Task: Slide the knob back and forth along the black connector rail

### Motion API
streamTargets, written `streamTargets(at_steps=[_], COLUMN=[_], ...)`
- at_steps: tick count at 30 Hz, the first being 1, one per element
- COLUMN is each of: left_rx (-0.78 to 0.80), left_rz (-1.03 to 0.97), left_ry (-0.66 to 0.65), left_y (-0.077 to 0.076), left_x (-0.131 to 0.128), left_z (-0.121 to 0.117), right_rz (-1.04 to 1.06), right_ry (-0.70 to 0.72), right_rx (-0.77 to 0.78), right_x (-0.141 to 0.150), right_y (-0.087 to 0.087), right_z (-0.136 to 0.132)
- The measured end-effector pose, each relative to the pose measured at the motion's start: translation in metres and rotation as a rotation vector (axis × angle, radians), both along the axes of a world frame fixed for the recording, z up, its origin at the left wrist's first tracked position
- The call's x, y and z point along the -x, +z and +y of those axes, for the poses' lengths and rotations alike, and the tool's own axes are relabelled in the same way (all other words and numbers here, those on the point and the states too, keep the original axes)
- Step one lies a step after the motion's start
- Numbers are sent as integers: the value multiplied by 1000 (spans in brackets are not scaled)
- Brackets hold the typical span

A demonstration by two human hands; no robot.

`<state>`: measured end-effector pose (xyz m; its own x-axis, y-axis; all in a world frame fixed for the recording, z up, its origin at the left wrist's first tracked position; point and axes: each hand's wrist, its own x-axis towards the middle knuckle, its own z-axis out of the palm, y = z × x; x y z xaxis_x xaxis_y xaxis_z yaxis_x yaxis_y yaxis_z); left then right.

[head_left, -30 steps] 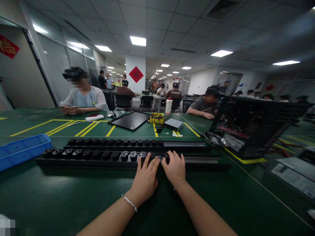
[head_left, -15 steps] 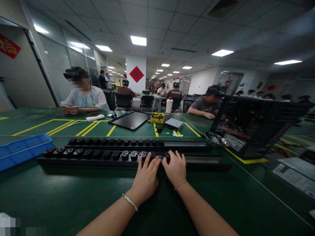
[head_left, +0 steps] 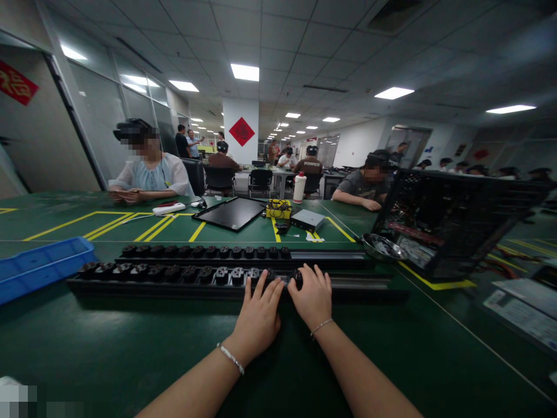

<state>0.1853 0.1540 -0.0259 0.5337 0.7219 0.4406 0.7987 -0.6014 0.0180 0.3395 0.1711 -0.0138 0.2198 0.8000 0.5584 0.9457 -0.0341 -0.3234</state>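
Note:
In front of me lies a long black power strip rail [head_left: 174, 287] with a row of black socket modules [head_left: 188, 274] seated in its left and middle part. My left hand [head_left: 260, 310] rests across the rail with fingers stretched and apart, its tips over the last modules of the row; its thumb is mostly hidden. Just to the right, my right hand [head_left: 312, 296] has its thumb and forefinger around a dark socket module [head_left: 299, 278] at the rail's channel. The fingers partly cover that module. Bare grey channel [head_left: 361, 283] runs on to the right.
Behind lies a second rail [head_left: 331, 255] with modules. A blue tray [head_left: 43, 267] is on the left, a metal bowl [head_left: 383, 247] and open computer case [head_left: 448, 226] on the right. Further back are a black panel [head_left: 230, 213], a yellow box [head_left: 278, 209] and seated people.
My right hand has shifted slightly to the right along the rail, with the dark socket module between its fingers. My left hand stays in place.

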Motion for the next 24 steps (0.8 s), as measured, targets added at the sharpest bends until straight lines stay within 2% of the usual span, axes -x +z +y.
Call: streamTargets(at_steps=[24], left_rx=[-10], left_rz=[3], left_ry=[6], left_y=[3], left_x=[0], left_z=[-1], right_rz=[12], right_ry=[-10], right_rx=[-17], right_x=[0], right_y=[2], right_z=[0])
